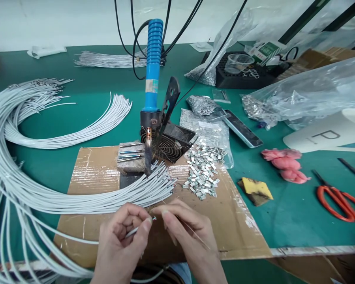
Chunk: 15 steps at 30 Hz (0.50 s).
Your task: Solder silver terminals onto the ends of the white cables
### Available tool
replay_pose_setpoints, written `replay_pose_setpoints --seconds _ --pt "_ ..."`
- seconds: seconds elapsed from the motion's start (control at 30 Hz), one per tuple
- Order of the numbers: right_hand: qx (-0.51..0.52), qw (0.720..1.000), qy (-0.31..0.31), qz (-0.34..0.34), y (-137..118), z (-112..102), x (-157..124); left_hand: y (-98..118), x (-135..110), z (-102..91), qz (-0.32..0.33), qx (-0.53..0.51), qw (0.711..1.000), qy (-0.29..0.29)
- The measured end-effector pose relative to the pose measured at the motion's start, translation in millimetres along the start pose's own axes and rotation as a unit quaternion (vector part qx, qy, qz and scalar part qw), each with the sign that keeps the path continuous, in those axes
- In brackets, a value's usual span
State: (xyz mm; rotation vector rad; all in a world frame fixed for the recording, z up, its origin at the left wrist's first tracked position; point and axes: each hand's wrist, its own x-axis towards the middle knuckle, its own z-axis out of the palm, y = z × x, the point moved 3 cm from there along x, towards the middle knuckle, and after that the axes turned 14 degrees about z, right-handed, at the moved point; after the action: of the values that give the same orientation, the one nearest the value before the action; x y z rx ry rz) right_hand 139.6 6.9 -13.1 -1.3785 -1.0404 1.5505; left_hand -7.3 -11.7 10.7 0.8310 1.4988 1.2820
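Note:
My left hand [125, 236] pinches a white cable [132, 232] between thumb and fingers, its stripped tip poking out to the right. Close beside it, my right hand [189, 236] is closed on a thin wire [195, 233] that trails back over the palm; one end lies near the cable tip. Just beyond both hands, a thick bundle of white cables [106, 202] rests on a cardboard sheet [233, 221]. Above the bundle stands a soldering iron [153, 67] with a blue handle, its tip pointing down in a stand.
Small metal clips [203, 169] lie heaped right of the iron, near a phone [244, 129]. Farther right are a yellow sponge [256, 189], pink cloth [285, 163] and orange-handled scissors [337, 201]. Another cable bundle [85, 136] curves at left. Plastic bags [310, 90] fill the back right.

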Motion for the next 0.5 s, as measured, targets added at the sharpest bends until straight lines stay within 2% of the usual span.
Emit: replay_pose_setpoints --seconds 0.1,0.2,0.27,0.33,0.4,0.5 --pt "-0.007 0.998 0.043 -0.055 -0.9 5.9 -3.4 0.8 -3.5 0.7 0.021 0.036 0.999 -0.001" --pt "-0.095 0.979 0.084 -0.162 -3.4 7.2 -6.9 1.2 -4.7 1.7 0.035 0.051 0.998 0.001" --pt "-0.153 0.957 0.086 -0.231 -5.5 6.0 -8.8 1.4 -4.5 2.6 0.025 0.036 0.999 0.0" --pt "-0.176 0.946 0.076 -0.263 -6.4 2.6 -8.6 2.0 -3.8 3.2 0.007 0.016 1.0 -0.005" --pt "-0.147 0.961 0.091 -0.215 -4.3 -5.0 -4.3 3.0 -2.9 2.9 -0.004 0.002 1.0 -0.008" --pt "-0.039 0.989 0.122 -0.078 3.2 -16.1 3.3 3.7 -1.8 1.4 -0.009 -0.012 1.0 -0.001"
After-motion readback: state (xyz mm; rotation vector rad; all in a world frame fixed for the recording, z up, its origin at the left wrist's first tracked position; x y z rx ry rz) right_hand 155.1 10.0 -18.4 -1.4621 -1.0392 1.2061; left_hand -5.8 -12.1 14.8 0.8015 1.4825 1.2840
